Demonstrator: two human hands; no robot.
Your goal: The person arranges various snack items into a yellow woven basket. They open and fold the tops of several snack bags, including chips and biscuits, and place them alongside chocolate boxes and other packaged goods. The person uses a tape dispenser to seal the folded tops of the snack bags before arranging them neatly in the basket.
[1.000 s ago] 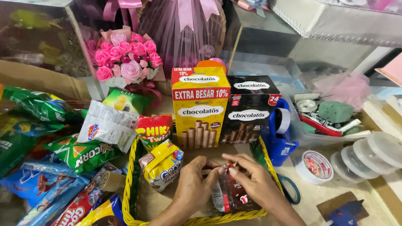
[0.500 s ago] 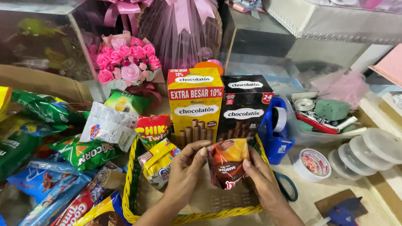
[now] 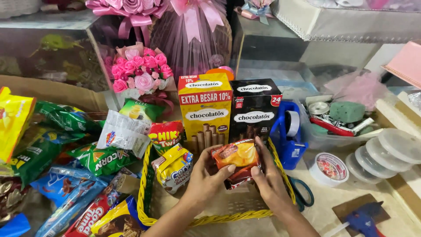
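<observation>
Both hands have lifted the orange snack packet (image 3: 235, 158) higher than a second ago; it was low in the basket then, and now it stands up in front of the boxes. The left hand (image 3: 206, 177) holds the packet's left side, with a thumb across its front. The right hand (image 3: 267, 180) is wrapped around its right side and bottom edge. So both hands are closed on it.

The packet sits over the yellow wicker basket (image 3: 149, 206), near the back. Just behind it stand a tall yellow wafer box (image 3: 205, 103) and a black wafer box (image 3: 255, 105), side by side. A small yellow and blue snack bag (image 3: 172, 169) leans at the basket's left wall.

The desk is very full. Green, blue and yellow snack bags (image 3: 61, 153) lie in a pile on the left. A blue tape holder (image 3: 287, 138) stands just right of the basket, and scissors (image 3: 302, 193) with dark handles lie beside it. A roll of tape (image 3: 331, 169) and some round clear lids (image 3: 386, 151) are farther right. A blue glue gun (image 3: 364, 219) lies at the near right corner.

At the back are pink paper roses (image 3: 140, 70) and a gift wrapped in pink net (image 3: 193, 39) with a bow.
</observation>
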